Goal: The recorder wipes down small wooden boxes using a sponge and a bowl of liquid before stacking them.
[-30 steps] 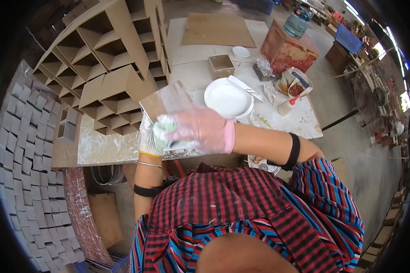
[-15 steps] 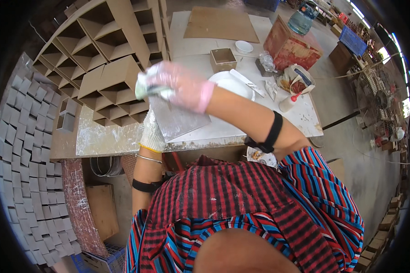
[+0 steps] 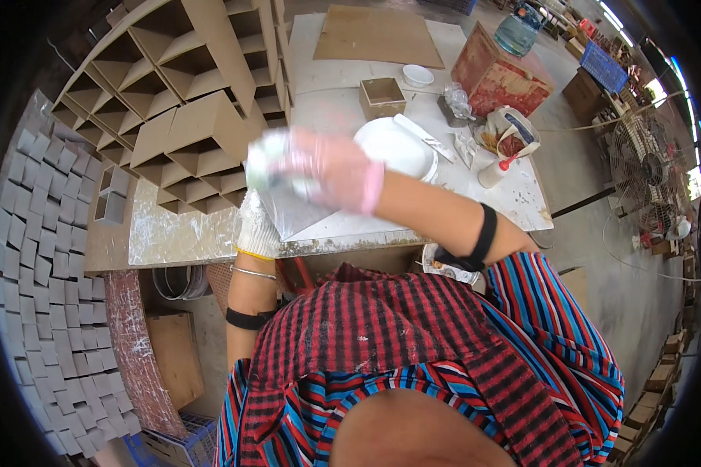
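Note:
My right hand (image 3: 323, 167), in a thin pink glove, is blurred with motion and is shut on a pale pad or cloth (image 3: 263, 156) pressed against a grey square board (image 3: 296, 214). My left hand (image 3: 255, 227), in a white knit glove, grips the board's lower left edge and holds it tilted over the near edge of the worktable (image 3: 179, 233). The board's upper part is hidden behind my right hand.
A white plate (image 3: 397, 148), a small cardboard box (image 3: 382, 97), a white bowl (image 3: 418, 75), a red box (image 3: 494, 78) and a squeeze bottle (image 3: 494, 171) stand on the table. A cardboard lattice (image 3: 187, 101) fills its left. Stacked grey tiles (image 3: 39, 272) lie left, a fan (image 3: 639, 171) right.
My right hand swept up and left along the board, then came back a little to the right. The left hand kept its grip on the board.

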Motion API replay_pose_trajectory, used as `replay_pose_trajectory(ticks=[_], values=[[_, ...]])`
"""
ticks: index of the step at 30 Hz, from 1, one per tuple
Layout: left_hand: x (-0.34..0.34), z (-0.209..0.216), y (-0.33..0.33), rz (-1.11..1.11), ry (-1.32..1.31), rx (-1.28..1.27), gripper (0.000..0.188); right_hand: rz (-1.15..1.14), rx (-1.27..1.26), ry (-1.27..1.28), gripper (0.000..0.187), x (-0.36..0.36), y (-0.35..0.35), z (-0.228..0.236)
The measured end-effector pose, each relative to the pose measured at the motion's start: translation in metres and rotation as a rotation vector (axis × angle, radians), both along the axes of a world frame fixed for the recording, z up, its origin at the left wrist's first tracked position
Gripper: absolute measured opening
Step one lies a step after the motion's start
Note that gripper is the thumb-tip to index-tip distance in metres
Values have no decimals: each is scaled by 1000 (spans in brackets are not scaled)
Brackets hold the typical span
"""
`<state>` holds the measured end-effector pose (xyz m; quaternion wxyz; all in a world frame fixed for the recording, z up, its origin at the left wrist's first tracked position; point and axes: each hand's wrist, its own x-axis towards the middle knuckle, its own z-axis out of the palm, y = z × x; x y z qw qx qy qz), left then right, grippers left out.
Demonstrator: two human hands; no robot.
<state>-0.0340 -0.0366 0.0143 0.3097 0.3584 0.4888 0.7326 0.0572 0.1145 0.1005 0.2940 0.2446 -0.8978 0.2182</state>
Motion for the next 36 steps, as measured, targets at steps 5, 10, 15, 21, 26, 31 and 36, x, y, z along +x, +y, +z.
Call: replay_pose_trajectory(ticks=[5, 10, 15, 21, 26, 31, 36], values=[[-19, -40, 6, 3, -637, 64, 41, 29, 50, 101, 45, 5, 0, -16], [-50, -66, -8, 134, -158, -119, 39, 65, -107, 166, 36, -16, -6, -2], [-24, -26, -2, 149, -564, 185, 42, 187, 43, -201, 39, 49, 15, 8], [-21, -2, 0, 184, -498, 178, 47, -26, -211, 59, 53, 36, 41, -21], [-10, 2, -1, 216, -464, 139, 51, -27, -124, 25, 55, 42, 14, -27], [9, 24, -2, 313, -573, 124, 51, -79, -246, 9, 48, 47, 49, -17], [1, 19, 8, 262, -15, -175, 48, -117, -221, 51, 42, 14, 44, 7]])
